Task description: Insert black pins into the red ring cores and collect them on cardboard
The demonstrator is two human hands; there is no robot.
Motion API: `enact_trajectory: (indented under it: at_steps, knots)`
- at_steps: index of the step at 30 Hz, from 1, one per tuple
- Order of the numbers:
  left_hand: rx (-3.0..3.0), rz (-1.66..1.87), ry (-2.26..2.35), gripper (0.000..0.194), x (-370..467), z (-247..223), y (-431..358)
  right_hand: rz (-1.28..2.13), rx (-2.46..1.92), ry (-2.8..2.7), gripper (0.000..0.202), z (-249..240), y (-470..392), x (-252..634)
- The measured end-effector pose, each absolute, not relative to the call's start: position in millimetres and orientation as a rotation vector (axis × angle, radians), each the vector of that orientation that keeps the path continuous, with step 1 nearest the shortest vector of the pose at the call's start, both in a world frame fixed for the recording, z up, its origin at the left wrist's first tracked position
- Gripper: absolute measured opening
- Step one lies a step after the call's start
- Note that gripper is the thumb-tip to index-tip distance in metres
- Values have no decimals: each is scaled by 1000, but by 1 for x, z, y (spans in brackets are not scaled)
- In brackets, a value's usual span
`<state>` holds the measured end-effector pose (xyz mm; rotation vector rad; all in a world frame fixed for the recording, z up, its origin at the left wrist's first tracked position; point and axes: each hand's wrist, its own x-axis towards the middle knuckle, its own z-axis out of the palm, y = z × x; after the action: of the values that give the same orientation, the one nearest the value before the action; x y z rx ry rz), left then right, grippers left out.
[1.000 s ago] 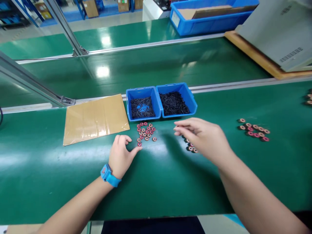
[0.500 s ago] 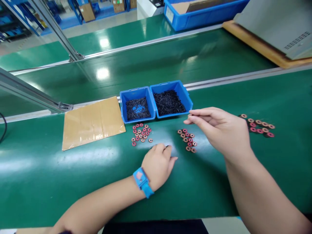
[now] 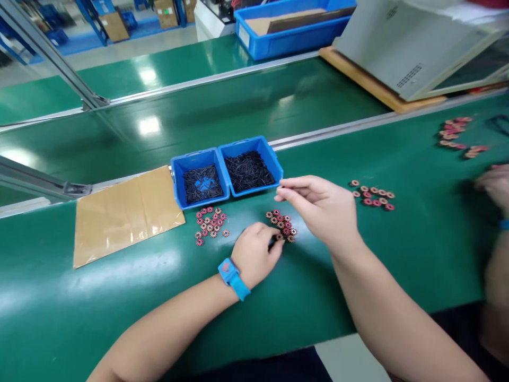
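My left hand, with a blue band at its wrist, is at the near edge of the middle cluster of small red and copper toothed rings. Its thumb and index finger close on one ring there. Just right of the blue bins, my right hand is raised above the table in a pinch; what its fingertips hold is too small to make out. Thin black pins fill the right bin. Fewer pins lie in the left bin, where blue bottom shows through.
Another ring cluster lies before the left bin, beside a cardboard sheet. More rings lie right of my right hand. A co-worker's hand is at the far right, near further rings. A metal rail borders the table behind.
The view has swung right, bringing a co-worker's hand into sight. My left hand has moved right to the middle ring cluster. My right hand keeps its pinch beside the right bin.
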<state>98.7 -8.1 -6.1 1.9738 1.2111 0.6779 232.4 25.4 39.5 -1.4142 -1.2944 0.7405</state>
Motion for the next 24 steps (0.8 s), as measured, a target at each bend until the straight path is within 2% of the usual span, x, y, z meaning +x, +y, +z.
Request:
enact_trajectory:
  at_steps: [5,9,14,24]
  knots:
    - [1368,893,1152,23,61,18,-20,1122,-1277,-1207,10,50,18,223]
    - [952,907,1107,22,35,26,-28,1315,-1208,-1184,14,52,9,209]
    - [538,915,999,29,29,22,-29,1371,-1227,-1181,17,46,2,196]
    - [465,906,889,22,29,20,-30,1333,-1272,-1218,17,43,1,190]
